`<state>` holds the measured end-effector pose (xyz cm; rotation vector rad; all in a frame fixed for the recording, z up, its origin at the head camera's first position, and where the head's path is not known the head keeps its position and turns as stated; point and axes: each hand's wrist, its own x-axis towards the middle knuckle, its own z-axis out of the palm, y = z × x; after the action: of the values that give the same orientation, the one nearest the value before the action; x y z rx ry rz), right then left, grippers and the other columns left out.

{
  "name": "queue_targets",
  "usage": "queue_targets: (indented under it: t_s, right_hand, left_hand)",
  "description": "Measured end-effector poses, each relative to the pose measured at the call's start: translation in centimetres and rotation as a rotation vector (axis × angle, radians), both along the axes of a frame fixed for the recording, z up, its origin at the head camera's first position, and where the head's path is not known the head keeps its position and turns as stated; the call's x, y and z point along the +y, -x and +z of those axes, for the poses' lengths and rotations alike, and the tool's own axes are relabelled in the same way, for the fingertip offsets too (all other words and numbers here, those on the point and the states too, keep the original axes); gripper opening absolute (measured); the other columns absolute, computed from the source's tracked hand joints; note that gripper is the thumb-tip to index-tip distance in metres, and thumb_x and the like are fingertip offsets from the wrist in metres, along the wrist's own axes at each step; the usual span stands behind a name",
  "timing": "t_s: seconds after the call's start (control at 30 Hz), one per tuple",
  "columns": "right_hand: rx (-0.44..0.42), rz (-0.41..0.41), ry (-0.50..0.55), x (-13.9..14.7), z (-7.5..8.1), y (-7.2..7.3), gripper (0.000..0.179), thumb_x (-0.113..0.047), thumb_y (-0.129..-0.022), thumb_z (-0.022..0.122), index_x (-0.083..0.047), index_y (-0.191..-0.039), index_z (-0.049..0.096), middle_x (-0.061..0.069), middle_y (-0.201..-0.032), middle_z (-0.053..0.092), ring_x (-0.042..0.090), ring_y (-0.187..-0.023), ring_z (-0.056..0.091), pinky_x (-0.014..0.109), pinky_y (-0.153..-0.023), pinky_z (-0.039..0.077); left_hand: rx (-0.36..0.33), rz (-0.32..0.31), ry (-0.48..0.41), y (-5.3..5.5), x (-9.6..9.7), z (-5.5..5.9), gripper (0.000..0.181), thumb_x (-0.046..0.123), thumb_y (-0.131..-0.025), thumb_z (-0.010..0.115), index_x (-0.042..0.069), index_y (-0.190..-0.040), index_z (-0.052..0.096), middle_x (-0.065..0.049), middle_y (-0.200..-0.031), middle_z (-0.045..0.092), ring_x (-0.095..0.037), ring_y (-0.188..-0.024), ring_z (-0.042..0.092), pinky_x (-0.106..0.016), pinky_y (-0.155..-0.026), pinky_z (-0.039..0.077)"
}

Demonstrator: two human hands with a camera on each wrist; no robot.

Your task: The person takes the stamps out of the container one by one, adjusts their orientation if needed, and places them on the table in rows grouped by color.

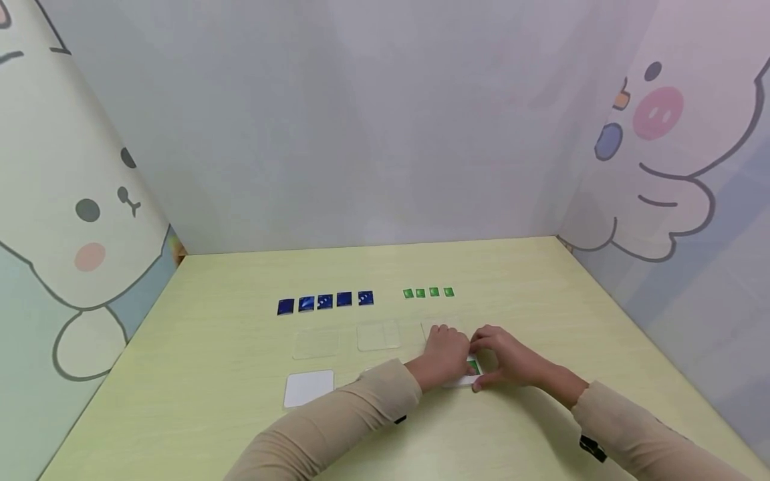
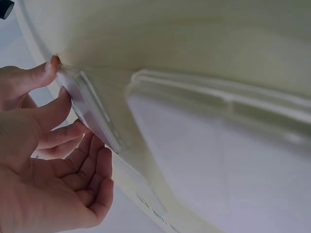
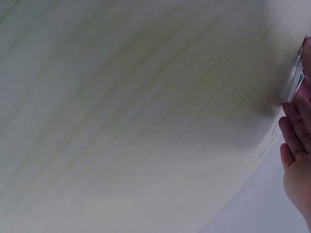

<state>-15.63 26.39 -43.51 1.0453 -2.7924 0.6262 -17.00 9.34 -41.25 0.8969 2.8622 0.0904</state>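
On the pale green table (image 1: 198, 321), going from the left: a white square case (image 1: 309, 388) lies near the front edge, closed or blank side up, apart from both hands. Beyond it a row of five blue cards (image 1: 325, 302) sits untouched, and between that row and the white case lie two clear sleeves (image 1: 345, 341), flat and, as far as can be seen, with nothing in them.

Further right, a row of four green cards (image 1: 428, 292) waits at the far side. A fifth green card (image 1: 474, 367) is at the hands, in a clear case (image 1: 463, 381) that rests on the table near the front right. So judging by the layout, the work looks to be barely begun: one green card is being cased, four green and all five blue remain in their rows.

The left hand (image 1: 446, 354) pinches the clear case's edge between thumb and fingertip, which the left wrist view shows plainly. The right hand (image 1: 508, 361) curls around the same case from the right, thumb at its near edge.

The case is thin, transparent and rigid-looking, with a raised rim; the card inside shows only as a small green patch between the hands.
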Motion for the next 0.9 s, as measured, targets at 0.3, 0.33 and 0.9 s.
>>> queue_targets:
  t_s: [0.3, 0.33, 0.9]
  right_hand:
    - [-0.003, 0.002, -0.008, 0.01, 0.18, -0.13, 0.049, -0.048, -0.067, 0.086, -0.011, -0.096, 0.073, -0.005, -0.096, 0.068, 0.011, -0.094, 0.058, 0.033, -0.085, 0.05]
    - [-0.001, 0.003, -0.009, 0.01, 0.18, -0.1, 0.049, -0.048, -0.067, 0.086, -0.011, -0.096, 0.073, -0.005, -0.096, 0.068, 0.011, -0.093, 0.058, 0.033, -0.085, 0.05]
    - [-0.047, -0.026, -0.038, -0.16, 0.33, 0.12, 0.053, -0.051, -0.067, 0.085, -0.011, -0.099, 0.074, -0.006, -0.098, 0.068, 0.01, -0.094, 0.059, 0.034, -0.087, 0.05]
  left_hand:
    - [-0.066, 0.026, -0.057, 0.19, -0.14, 0.49, 0.035, 0.048, -0.077, 0.079, 0.02, -0.095, 0.071, 0.006, -0.075, 0.06, -0.013, -0.076, 0.046, -0.028, -0.08, 0.038]
    - [-0.071, 0.032, -0.061, 0.23, -0.14, 0.55, 0.035, 0.048, -0.077, 0.079, 0.02, -0.095, 0.07, 0.006, -0.075, 0.06, -0.013, -0.076, 0.047, -0.028, -0.08, 0.038]
    - [-0.098, 0.069, -0.09, 0.73, -0.02, 0.7, 0.032, 0.041, -0.074, 0.083, 0.018, -0.09, 0.067, 0.006, -0.079, 0.061, -0.012, -0.077, 0.048, -0.029, -0.081, 0.039]
